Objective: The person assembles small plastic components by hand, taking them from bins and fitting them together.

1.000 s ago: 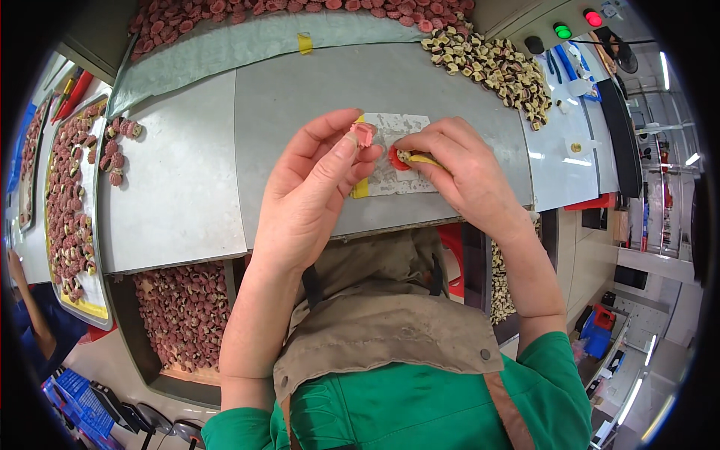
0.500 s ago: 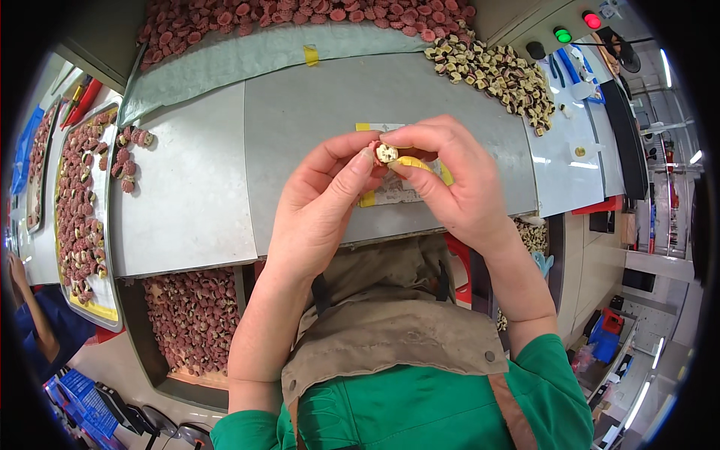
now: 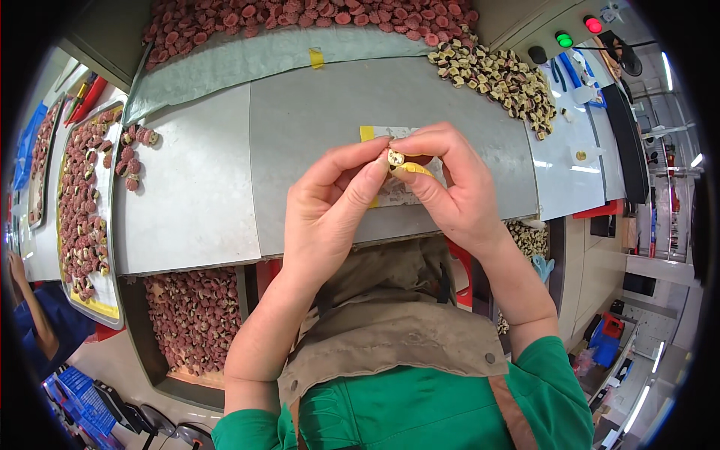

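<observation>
Both hands meet over the middle of the grey worktable, pinching one small piece between them. This cream-faced piece with dark marks [image 3: 395, 158] shows between the fingertips; its rest is hidden by fingers. My left hand [image 3: 330, 202] closes on its left side with thumb and forefinger. My right hand [image 3: 457, 187] grips it from the right, thumb below and forefinger above. Something yellow [image 3: 417, 169], perhaps a finger cover, lies along the right fingers. Under the hands is a pale sheet with yellow tape [image 3: 367, 133] at its edge.
Pink ridged cup-shaped pieces [image 3: 300, 15] lie heaped at the back on green sheeting [image 3: 247, 73]. Cream-and-dark pieces [image 3: 495, 82] are piled back right. A tray [image 3: 114, 247] of joined pieces stands left, and an open drawer [image 3: 244, 300] of more sits below. Another person's arm [image 3: 34, 315] shows far left.
Both hands have shifted slightly to the right, still together. The pink edge beside the cream face, visible before, is now mostly covered by the left fingers.
</observation>
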A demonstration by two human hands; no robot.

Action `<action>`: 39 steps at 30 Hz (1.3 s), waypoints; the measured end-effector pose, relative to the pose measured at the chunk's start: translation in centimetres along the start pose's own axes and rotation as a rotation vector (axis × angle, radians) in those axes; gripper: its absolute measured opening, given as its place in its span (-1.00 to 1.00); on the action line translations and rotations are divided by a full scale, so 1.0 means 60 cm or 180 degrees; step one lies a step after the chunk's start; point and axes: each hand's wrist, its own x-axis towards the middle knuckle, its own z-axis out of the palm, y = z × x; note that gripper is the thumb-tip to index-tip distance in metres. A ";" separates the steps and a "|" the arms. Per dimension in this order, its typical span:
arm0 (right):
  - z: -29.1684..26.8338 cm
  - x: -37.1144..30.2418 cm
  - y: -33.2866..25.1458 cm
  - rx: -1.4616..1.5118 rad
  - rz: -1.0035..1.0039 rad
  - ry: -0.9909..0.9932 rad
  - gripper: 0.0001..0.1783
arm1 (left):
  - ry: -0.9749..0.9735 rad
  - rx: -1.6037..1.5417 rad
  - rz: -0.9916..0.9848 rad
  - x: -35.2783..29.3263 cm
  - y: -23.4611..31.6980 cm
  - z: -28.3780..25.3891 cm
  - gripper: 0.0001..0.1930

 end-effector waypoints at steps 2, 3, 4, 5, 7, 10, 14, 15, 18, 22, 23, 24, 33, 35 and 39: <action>-0.011 0.010 -0.007 -0.0245 -0.0326 0.0037 -0.68 | -0.0008 0.0036 -0.0035 -0.001 0.002 -0.001 -0.67; -0.014 0.015 -0.008 -0.0493 -0.0648 0.0075 -0.65 | -0.0111 0.0017 -0.0083 0.000 0.005 0.000 -0.60; -0.016 0.017 -0.006 -0.0491 -0.0643 0.0075 -0.65 | -0.0215 -0.0004 -0.0134 0.001 0.009 0.002 -0.53; -0.017 0.018 -0.005 -0.0431 -0.0550 -0.0147 -0.61 | -0.0213 -0.0004 -0.0141 0.000 0.013 0.004 -0.53; -0.016 0.018 -0.002 -0.0373 -0.0456 -0.0369 -0.57 | -0.0070 -0.0201 -0.0260 0.001 0.018 0.010 -0.35; -0.009 0.018 0.006 -0.0485 -0.0539 -0.0308 -0.63 | -0.0084 0.0042 -0.0070 -0.005 0.011 0.019 -0.28; -0.003 0.019 0.014 -0.0278 -0.0518 -0.0231 -0.72 | -0.0170 0.0444 0.0179 -0.006 -0.006 0.021 -0.28; -0.002 0.020 0.015 -0.0336 -0.0611 -0.0260 -0.73 | -0.0158 0.0486 0.0143 -0.005 -0.006 0.021 -0.29; 0.004 0.022 0.023 -0.0412 -0.0769 -0.0160 -0.70 | -0.0136 0.0499 0.0112 0.001 -0.006 0.021 -0.31; 0.012 0.019 0.016 -0.0398 -0.0625 0.0025 -0.70 | -0.0125 0.0398 0.0153 0.006 -0.004 0.022 -0.34; 0.010 0.022 0.014 -0.0478 -0.0704 -0.0037 -0.70 | -0.0160 0.0391 0.0173 0.006 0.000 0.021 -0.34; 0.006 0.025 0.014 -0.0561 -0.0785 -0.0097 -0.71 | -0.0121 0.0676 0.0080 0.000 0.008 0.016 -0.37; -0.155 0.056 0.098 -0.1781 0.0223 0.0450 -0.72 | 0.1037 0.6106 0.1614 0.037 0.125 -0.155 -0.65; -0.163 0.069 0.115 -0.1838 0.0263 0.0469 -0.74 | 0.1394 0.6401 0.1653 0.050 0.146 -0.164 -0.48; -0.157 0.078 0.141 -0.2397 -0.0088 0.0399 -0.79 | 0.0427 0.5793 0.1821 0.102 0.148 -0.107 -0.57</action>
